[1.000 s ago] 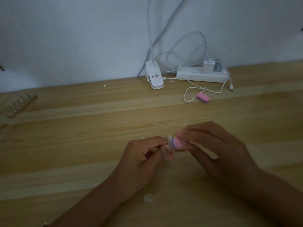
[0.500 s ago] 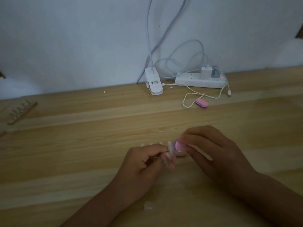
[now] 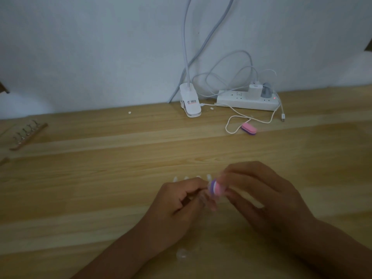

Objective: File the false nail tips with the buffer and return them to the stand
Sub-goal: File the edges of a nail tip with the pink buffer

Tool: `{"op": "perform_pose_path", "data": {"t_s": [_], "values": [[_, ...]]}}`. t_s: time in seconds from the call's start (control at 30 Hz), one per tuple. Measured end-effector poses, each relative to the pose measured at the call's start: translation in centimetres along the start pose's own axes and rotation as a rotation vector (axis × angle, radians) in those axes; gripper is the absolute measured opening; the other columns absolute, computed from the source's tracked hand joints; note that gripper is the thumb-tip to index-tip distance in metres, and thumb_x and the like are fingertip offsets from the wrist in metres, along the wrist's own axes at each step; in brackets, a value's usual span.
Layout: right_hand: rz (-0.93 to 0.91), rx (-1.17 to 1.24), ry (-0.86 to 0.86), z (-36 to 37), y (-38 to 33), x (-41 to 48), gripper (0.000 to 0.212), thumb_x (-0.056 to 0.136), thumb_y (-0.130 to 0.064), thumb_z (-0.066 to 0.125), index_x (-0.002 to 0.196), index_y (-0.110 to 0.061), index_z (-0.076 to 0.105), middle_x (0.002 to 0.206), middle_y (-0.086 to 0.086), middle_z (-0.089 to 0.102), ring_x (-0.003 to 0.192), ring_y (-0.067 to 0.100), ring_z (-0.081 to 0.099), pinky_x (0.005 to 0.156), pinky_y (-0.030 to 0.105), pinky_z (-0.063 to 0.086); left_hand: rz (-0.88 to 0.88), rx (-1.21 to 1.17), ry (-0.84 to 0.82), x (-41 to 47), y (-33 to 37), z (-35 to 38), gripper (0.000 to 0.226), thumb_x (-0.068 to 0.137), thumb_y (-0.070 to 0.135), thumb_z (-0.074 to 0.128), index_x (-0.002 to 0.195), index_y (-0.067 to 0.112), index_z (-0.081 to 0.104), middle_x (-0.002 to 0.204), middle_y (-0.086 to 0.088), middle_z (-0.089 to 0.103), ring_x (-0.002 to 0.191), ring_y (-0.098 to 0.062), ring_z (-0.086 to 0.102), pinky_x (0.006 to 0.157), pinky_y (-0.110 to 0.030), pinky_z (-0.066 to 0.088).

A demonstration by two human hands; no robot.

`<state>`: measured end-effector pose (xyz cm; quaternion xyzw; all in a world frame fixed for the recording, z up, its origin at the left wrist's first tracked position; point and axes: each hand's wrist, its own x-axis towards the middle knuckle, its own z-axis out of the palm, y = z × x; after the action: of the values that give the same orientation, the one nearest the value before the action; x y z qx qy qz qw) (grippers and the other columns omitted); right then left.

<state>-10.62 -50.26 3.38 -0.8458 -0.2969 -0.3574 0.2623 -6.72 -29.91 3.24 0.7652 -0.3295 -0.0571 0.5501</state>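
Note:
My right hand grips a small pink and purple buffer near the middle of the wooden table. My left hand pinches a clear false nail tip whose top touches the buffer's purple side. Just behind my left fingers, a row of white nail tips pokes up, partly hidden. A wooden stand with metal clips lies at the far left.
A second pink buffer lies further back by a loose white cable. A white lamp clip and a power strip sit against the wall. A clear round piece lies near my left wrist.
The buffer has shifted a little against the nail tip, and my right fingers blur. The camera has tilted slightly; both hands stay in the same spot.

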Motion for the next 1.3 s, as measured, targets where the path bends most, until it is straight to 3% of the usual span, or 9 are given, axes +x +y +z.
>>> {"op": "perform_pose_path", "data": {"t_s": [0.23,0.47,0.57,0.7,0.77,0.87,1.0,1.17,1.3], "values": [[0.058,-0.092,-0.026,-0.5,1.4,0.3,0.02,0.095,-0.015,0.063,0.11,-0.009,0.074,0.108,0.004,0.068,0.096,0.018,0.066,0.084,0.026,0.052,0.018,-0.011,-0.021,0.0,0.0,-0.1,0.024,0.098,0.018,0.046,0.086,0.013,0.066,0.076,0.0,0.068,0.078,-0.01,0.062,0.076,-0.019,0.044],[-0.013,0.009,-0.083,0.3,-0.1,-0.3,0.028,0.104,-0.014,0.051,0.128,-0.016,0.065,0.123,0.002,0.064,0.106,0.018,0.064,0.086,0.029,0.051,0.083,0.029,0.017,0.2,-0.3,0.0,0.024,0.094,0.034,0.051,0.081,0.02,0.067,0.079,-0.003,0.067,0.073,-0.025,0.063,0.065,-0.045,0.047],[0.038,-0.013,-0.11,-0.4,0.5,0.0,0.029,0.097,-0.007,0.056,0.121,-0.011,0.071,0.119,0.005,0.066,0.103,0.02,0.064,0.084,0.03,0.051,0.088,0.042,0.031,0.3,-0.2,0.0,0.016,0.093,0.027,0.057,0.084,0.03,0.069,0.079,0.001,0.066,0.073,-0.017,0.062,0.065,-0.04,0.049],[0.069,0.121,-0.21,0.0,-0.9,-0.4,0.023,0.1,-0.03,0.061,0.119,-0.027,0.074,0.12,-0.011,0.066,0.11,0.006,0.062,0.094,0.012,0.042,0.103,0.045,0.039,0.2,-0.3,-0.3,0.014,0.09,0.024,0.062,0.094,0.021,0.074,0.083,0.005,0.068,0.077,-0.009,0.063,0.068,-0.025,0.047],[0.108,0.111,-0.171,-0.2,-0.2,-0.1,0.02,0.097,-0.033,0.065,0.113,-0.03,0.077,0.108,-0.015,0.07,0.094,0.004,0.066,0.084,0.008,0.045,0.087,0.069,0.061,0.2,-0.4,-0.3,0.014,0.089,0.016,0.063,0.094,0.015,0.076,0.08,0.007,0.067,0.073,-0.004,0.061,0.065,-0.017,0.043],[0.163,0.095,-0.156,-0.9,0.3,0.6,0.026,0.097,-0.014,0.058,0.116,-0.014,0.075,0.112,-0.002,0.069,0.097,0.01,0.066,0.085,0.019,0.05,0.068,0.11,0.088,0.3,-0.3,0.0,0.014,0.086,0.013,0.062,0.088,0.014,0.076,0.073,0.012,0.062,0.064,0.002,0.054,0.06,-0.01,0.035],[0.01,0.03,-0.214,0.2,-0.6,-0.5,0.027,0.095,-0.059,0.059,0.102,-0.039,0.076,0.104,-0.019,0.073,0.097,0.002,0.069,0.085,0.018,0.054,0.101,0.085,0.085,0.2,-0.4,-0.3,0.013,0.086,0.014,0.066,0.09,0.017,0.077,0.075,0.006,0.066,0.068,-0.004,0.059,0.059,-0.022,0.044],[0.108,0.027,-0.179,-0.6,0.0,0.5,0.034,0.094,-0.002,0.061,0.12,-0.02,0.071,0.116,-0.001,0.067,0.104,0.012,0.064,0.089,0.021,0.049,0.092,0.113,0.124,0.3,-0.3,0.0,0.012,0.087,0.017,0.067,0.086,0.024,0.077,0.07,0.003,0.063,0.061,-0.007,0.055,0.057,-0.019,0.04],[-0.003,-0.01,-0.203,0.5,-0.8,-0.5,0.018,0.096,-0.05,0.062,0.103,-0.04,0.075,0.104,-0.02,0.073,0.098,0.002,0.069,0.084,0.014,0.053,0.113,0.096,0.102,0.1,-0.4,-0.3,0.01,0.086,0.018,0.067,0.087,0.018,0.077,0.072,0.005,0.066,0.066,-0.008,0.06,0.058,-0.027,0.047]]}}
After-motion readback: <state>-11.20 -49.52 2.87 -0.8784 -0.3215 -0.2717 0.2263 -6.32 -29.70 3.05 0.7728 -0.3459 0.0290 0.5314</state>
